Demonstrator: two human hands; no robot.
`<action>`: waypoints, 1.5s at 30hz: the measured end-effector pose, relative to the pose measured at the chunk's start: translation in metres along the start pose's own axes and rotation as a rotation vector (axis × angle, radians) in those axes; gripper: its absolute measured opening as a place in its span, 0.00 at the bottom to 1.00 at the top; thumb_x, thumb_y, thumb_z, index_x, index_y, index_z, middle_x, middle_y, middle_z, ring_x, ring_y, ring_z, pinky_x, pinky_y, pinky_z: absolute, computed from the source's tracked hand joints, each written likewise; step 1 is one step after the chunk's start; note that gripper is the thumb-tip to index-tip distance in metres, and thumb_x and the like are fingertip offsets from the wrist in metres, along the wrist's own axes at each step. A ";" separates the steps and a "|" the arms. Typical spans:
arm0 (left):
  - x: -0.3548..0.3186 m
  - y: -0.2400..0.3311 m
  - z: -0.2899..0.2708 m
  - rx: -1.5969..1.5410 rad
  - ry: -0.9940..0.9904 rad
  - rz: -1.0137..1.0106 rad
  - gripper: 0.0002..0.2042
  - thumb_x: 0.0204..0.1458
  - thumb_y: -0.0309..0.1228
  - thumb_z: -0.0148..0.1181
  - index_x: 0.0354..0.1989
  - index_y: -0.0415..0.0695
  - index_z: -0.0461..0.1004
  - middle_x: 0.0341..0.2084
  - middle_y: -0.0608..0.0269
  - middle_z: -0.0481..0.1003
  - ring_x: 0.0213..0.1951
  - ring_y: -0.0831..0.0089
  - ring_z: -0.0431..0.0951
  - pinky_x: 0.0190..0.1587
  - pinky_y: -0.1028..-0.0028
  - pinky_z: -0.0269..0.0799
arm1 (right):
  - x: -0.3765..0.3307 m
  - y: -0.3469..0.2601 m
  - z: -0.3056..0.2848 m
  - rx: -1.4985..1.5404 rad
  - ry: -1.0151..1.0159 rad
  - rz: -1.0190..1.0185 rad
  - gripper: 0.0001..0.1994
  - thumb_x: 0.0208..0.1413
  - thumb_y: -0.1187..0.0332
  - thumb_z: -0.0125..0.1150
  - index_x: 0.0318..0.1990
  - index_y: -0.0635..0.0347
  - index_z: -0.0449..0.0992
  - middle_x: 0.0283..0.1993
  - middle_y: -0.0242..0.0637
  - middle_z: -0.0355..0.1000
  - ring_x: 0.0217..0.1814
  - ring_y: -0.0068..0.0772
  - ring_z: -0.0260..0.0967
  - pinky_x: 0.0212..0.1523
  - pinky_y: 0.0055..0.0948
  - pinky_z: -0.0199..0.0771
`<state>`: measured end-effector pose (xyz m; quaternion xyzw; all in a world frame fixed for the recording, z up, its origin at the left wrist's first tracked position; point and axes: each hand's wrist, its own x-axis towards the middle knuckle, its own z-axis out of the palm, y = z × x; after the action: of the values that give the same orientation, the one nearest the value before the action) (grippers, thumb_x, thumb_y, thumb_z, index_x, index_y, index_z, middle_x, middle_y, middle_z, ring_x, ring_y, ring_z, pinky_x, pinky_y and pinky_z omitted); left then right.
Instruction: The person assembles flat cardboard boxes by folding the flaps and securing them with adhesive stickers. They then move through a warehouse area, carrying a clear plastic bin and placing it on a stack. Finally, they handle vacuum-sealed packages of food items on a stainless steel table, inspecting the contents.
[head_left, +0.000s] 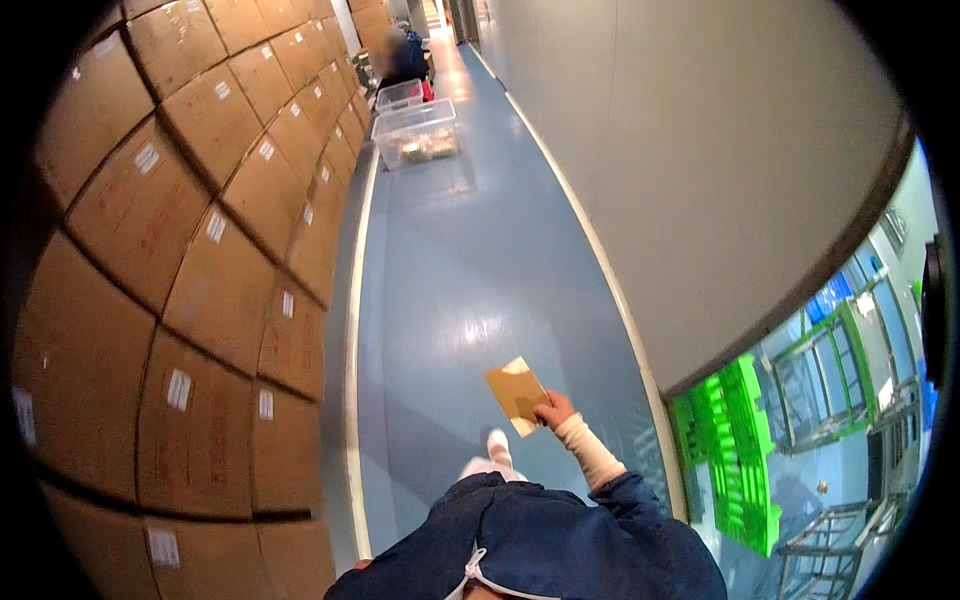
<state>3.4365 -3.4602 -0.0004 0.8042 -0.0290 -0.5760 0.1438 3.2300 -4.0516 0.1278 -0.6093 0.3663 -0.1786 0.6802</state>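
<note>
1. The right hand [556,411] pinches the flat brown piece [517,391] at its right edge, with the fingers closed on it; this piece is held above the blue floor [465,260], in front of the body;
2. Of the left hand [362,564] only a small part shows, beside the dark jacket [590,545]; I cannot tell how its fingers are;
3. At the left stand stacked cartons [222,290]; farther ahead, a clear bin [400,125] is near a person [406,60]; at the right is a green pallet [742,440].

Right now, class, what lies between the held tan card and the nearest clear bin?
In the head view, only glossy blue floor stretches between the tan card and the clear bin.
</note>
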 end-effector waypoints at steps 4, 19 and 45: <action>0.085 0.154 -0.093 -0.150 -0.036 0.205 0.06 0.49 0.28 0.47 0.30 0.39 0.68 0.17 0.54 0.69 0.19 0.67 0.71 0.18 0.70 0.66 | 0.097 -0.019 -0.045 -0.113 0.164 0.025 0.13 0.40 0.68 0.52 0.34 0.65 0.69 0.22 0.36 0.68 0.20 0.24 0.63 0.22 0.23 0.65; 0.320 0.726 -0.285 -0.464 0.122 0.373 0.11 0.48 0.27 0.48 0.40 0.37 0.64 0.24 0.55 0.71 0.21 0.69 0.71 0.23 0.70 0.69 | 0.550 -0.087 -0.257 0.035 0.460 0.089 0.11 0.39 0.72 0.52 0.33 0.64 0.69 0.22 0.34 0.67 0.18 0.22 0.62 0.16 0.22 0.63; 0.674 1.467 -0.562 -0.268 0.171 0.595 0.11 0.49 0.29 0.49 0.40 0.40 0.65 0.28 0.58 0.71 0.26 0.71 0.72 0.26 0.74 0.68 | 1.311 -0.272 -0.436 0.047 0.499 0.206 0.11 0.40 0.73 0.50 0.35 0.62 0.68 0.24 0.32 0.66 0.16 0.22 0.61 0.11 0.21 0.60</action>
<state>4.3619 -4.8955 -0.0652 0.7797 -0.1742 -0.4381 0.4120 3.8484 -5.3123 0.0259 -0.4898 0.5785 -0.2614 0.5976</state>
